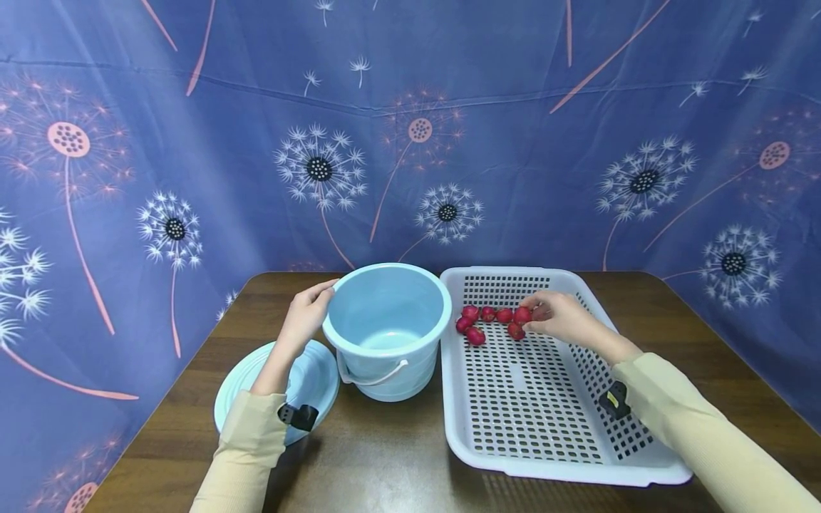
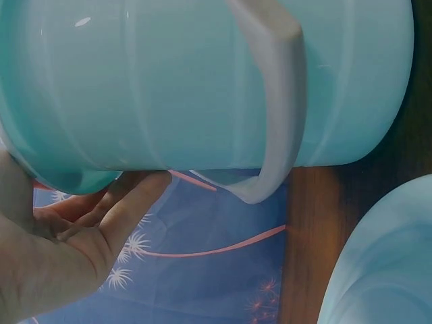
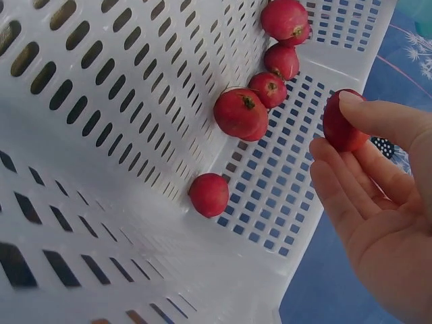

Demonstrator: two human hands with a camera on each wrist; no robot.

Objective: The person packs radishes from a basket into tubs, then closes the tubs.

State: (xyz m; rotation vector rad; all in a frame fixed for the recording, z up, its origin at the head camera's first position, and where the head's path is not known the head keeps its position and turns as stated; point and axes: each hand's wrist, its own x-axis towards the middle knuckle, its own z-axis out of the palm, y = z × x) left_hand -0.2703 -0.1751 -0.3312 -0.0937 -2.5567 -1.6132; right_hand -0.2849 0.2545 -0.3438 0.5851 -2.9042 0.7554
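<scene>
In the right wrist view my right hand (image 3: 385, 182) pinches a red radish (image 3: 342, 121) between thumb and fingers, above the floor of the white perforated basket (image 3: 155, 202). Several more radishes (image 1: 475, 335) lie at the basket's far end in the head view, to the left of my right hand (image 1: 561, 317). My left hand (image 1: 306, 313) grips the left rim of a light blue bucket (image 1: 385, 367), its fingers (image 2: 131, 206) against the outside just under the rim. The bucket stands upright, and its inside shows no contents in the head view.
A light blue round lid (image 1: 314, 388) lies left of the bucket, partly under my left forearm. The bucket's white handle (image 1: 378, 376) hangs down at the front. Everything stands on a brown wooden table (image 1: 385, 456), with a blue dandelion-patterned cloth (image 1: 513, 178) behind.
</scene>
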